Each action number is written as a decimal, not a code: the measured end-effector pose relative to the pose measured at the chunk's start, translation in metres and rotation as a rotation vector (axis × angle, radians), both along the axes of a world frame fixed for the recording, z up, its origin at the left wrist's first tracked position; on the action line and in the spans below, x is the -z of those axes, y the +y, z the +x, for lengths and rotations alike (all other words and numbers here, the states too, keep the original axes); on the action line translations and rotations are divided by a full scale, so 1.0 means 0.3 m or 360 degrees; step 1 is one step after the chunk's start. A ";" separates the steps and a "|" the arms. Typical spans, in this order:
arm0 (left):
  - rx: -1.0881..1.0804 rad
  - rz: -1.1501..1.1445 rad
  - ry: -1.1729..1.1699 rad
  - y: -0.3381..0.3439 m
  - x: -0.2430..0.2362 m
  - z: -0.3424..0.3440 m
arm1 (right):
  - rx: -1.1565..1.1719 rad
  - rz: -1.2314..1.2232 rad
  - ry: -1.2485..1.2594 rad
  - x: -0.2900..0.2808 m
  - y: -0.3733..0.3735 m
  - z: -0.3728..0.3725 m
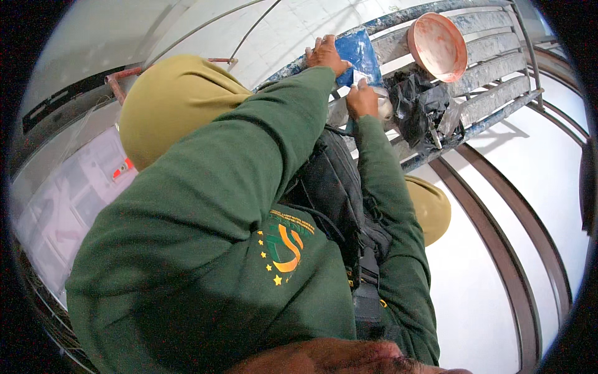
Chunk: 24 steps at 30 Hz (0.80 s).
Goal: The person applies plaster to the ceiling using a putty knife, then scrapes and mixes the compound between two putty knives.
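A flat blue rectangular piece [358, 55], smeared with white along its edges, stands at the top centre. My left hand [327, 57] is closed on its left edge, with the thumb on the near face and the fingers partly behind. Just below it, my right hand [363, 101] is closed at the blue piece's lower edge. A small white patch shows at its fingertips; what it grips is mostly hidden by the fingers. A rounded whitish object, too covered to name, sits beside my right wrist.
Both hands are over a slatted metal platform [492, 47] spattered with dried white. On it rest an orange bowl [438, 48] with whitish residue inside and a crumpled black plastic bag [414, 109]. A red metal bar [116, 87] stands beyond my left knee.
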<state>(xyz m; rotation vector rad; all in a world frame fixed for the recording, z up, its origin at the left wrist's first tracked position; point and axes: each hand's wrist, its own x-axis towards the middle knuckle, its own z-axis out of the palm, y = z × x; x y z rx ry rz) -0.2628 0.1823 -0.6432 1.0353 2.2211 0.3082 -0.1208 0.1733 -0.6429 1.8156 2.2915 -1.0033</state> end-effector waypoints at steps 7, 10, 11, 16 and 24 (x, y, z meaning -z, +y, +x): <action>-0.0040 0.0185 0.0015 0.002 0.022 -0.023 | 0.0094 0.0076 0.0056 -0.006 0.132 -0.050; -0.0055 0.0139 -0.0023 -0.010 0.039 -0.039 | 0.0049 -0.0077 -0.0048 0.001 0.068 -0.095; -0.0055 0.0136 -0.0026 -0.009 0.045 -0.052 | -0.0008 -0.0179 -0.0084 -0.013 0.065 -0.112; 0.0049 0.0023 -0.0119 0.028 0.061 -0.050 | 0.0083 0.0015 0.0138 -0.014 0.167 -0.120; 0.0072 0.0052 0.0047 0.048 0.065 -0.064 | 0.0121 0.0055 0.0031 0.006 0.231 -0.126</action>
